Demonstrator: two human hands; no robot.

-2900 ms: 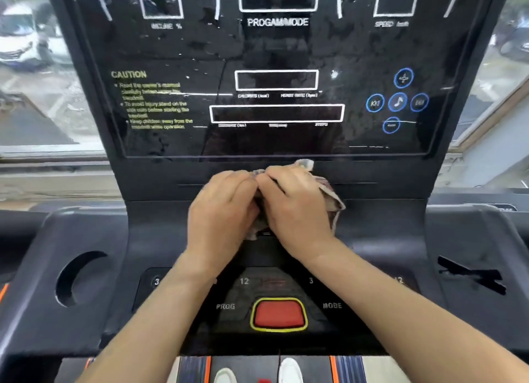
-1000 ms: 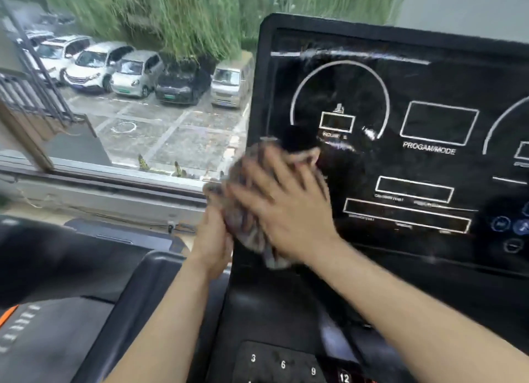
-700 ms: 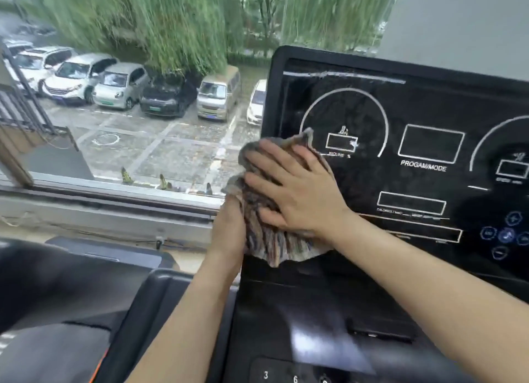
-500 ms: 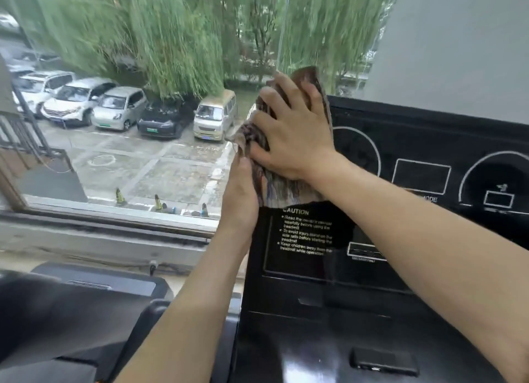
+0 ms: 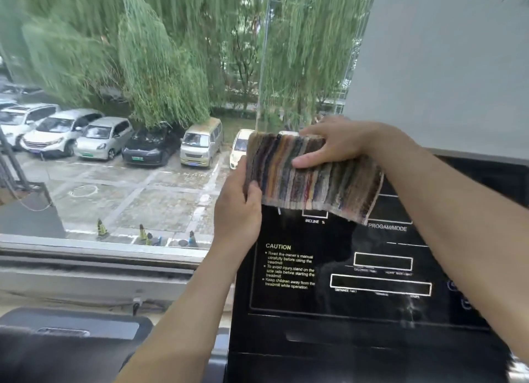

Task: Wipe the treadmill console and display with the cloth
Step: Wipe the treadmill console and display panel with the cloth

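Step in hand: wiping the top left corner of the treadmill display [image 5: 329,268], judged from where the cloth sits; most of the panel below it is uncovered.
Cloth: a striped woven cloth [image 5: 312,179], many thin bands of brown, blue, orange and grey, soft and ribbed, spread flat over the display's upper left corner and top edge. Its lower edge hangs just above the words "INCLINE %".
Left hand: the left hand [image 5: 239,202] is at the display's left edge, thumb and fingers closed on the cloth's left border.
Right hand: the right hand [image 5: 337,145] is at the display's top edge, fingers curled over the top of the cloth and thumb pressed on its front, so it is gripping the cloth too.
Display: a glossy black flat panel, hard and reflective, with white outlined boxes, the label "PROGAM/MODE", and a yellow caution text [image 5: 289,266] at its lower left. Faint smears and specks show near its lower right.
Console: a matte black console ledge [image 5: 343,342] lies below the display, with a shallow slot.
Next move: probably a sweep across or down the display, with flat, even pressure so the cloth stays spread and does not bunch.
Beyond the display: to its left, a window [image 5: 114,125] looks onto willow trees and parked cars.
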